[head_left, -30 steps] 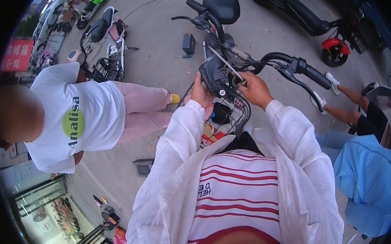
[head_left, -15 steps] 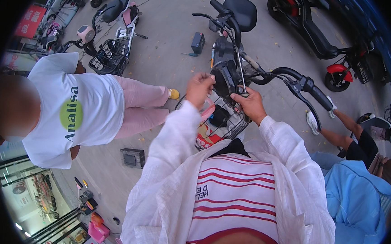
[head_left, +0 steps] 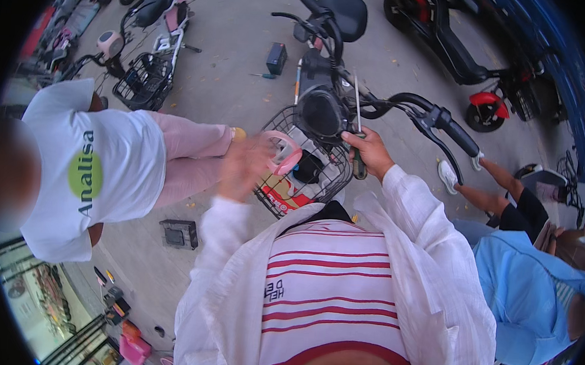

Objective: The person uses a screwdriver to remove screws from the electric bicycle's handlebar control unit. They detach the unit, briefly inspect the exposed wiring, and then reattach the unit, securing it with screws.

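Observation:
My right hand (head_left: pixel 374 153) is closed round the dark green handle of a screwdriver (head_left: pixel 357 109), its long shaft pointing away from me beside the round black headlight (head_left: pixel 320 114) of an electric bike. Motion blurs my left hand (head_left: pixel 244 169), which is over the left side of the wire basket (head_left: pixel 339 180); its fingers cannot be made out. Close to it, a pink ring (head_left: pixel 290 161) lies at the basket, and whether the fingers touch it is unclear. Inside the basket are a black item (head_left: pixel 308 168) and a red and yellow package (head_left: pixel 285 197).
Handlebars (head_left: pixel 420 106) extend on both sides of the headlight. A person in a white shirt (head_left: pixel 100 169) stands at left, another in blue (head_left: pixel 522 287) at right. On the ground are a dark box (head_left: pixel 276 59) and a grey box (head_left: pixel 179 233). A red-black scooter (head_left: pixel 451 51) stands far right.
My left hand has drawn back from the headlight, toward me and to the left. My right hand still holds the screwdriver beside the headlight. The whole view has shifted slightly.

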A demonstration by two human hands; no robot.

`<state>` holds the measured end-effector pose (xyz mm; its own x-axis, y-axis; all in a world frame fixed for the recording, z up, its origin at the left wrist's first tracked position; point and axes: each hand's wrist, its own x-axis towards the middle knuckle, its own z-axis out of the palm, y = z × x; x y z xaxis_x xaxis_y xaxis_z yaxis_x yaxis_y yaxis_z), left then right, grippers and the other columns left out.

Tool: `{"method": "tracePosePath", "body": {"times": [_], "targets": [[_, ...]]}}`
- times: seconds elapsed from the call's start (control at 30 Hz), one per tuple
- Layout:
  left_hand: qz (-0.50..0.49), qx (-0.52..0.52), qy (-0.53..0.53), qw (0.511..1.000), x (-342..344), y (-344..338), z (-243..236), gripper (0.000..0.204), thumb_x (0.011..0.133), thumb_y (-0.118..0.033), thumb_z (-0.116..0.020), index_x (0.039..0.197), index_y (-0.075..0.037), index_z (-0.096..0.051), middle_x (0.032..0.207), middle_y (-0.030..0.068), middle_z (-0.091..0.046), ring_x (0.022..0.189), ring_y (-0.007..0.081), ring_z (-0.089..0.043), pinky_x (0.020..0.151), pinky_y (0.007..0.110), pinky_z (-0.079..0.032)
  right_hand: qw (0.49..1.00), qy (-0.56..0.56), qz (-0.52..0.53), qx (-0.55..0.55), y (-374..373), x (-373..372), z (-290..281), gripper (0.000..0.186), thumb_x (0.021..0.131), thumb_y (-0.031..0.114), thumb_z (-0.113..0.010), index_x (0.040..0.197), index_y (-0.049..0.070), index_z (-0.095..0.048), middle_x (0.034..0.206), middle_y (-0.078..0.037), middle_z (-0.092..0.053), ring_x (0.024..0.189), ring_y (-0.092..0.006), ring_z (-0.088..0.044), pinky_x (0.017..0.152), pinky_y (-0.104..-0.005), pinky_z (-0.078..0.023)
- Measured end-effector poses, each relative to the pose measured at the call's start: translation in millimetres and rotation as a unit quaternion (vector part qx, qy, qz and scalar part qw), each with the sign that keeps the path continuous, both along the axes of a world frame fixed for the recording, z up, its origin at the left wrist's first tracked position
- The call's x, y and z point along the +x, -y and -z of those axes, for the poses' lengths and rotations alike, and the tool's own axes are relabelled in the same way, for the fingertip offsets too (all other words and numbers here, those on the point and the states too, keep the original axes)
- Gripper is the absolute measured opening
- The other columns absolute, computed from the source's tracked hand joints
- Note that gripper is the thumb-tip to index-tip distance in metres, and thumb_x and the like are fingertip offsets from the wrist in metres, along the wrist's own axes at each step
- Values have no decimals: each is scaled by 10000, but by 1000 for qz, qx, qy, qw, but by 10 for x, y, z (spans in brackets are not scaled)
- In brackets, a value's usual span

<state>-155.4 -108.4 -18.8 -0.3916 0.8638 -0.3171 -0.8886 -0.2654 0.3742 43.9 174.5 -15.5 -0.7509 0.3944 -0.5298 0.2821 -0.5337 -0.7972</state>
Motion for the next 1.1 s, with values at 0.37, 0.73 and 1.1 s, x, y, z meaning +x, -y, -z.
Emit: {"method": "tracePosePath", "body": {"times": [0.37,0.73,1.1], "targets": [[0,-141,-76,987,638,-1495,87,419,961,-144,-648,1329,-56,-468,1194,143,-636,1066,286,-672,906,424,-565,894,112,-41,433,223,345,-300,317,907,230,-652,1110,3,-567,805,-141,-650,628,-274,-621,630,-394,-506],[-6,-161,-279,947,779,-1538,37,972,837,130,-599,1580,-54,1,1436,160,-454,1274,234,-513,1059,315,-410,758,149,-158,615,393,710,-562,283,925,186,-604,1188,87,-575,951,-154,-632,805,-375,-647,674,-477,-509],[-31,-248,-374,893,969,-1543,118,967,818,56,-668,1581,-48,-83,1506,213,-384,1346,272,-437,1125,329,-337,772,114,-137,610,511,993,-374,335,921,189,-644,1218,48,-583,877,-191,-638,771,-404,-638,655,-484,-496]]}}
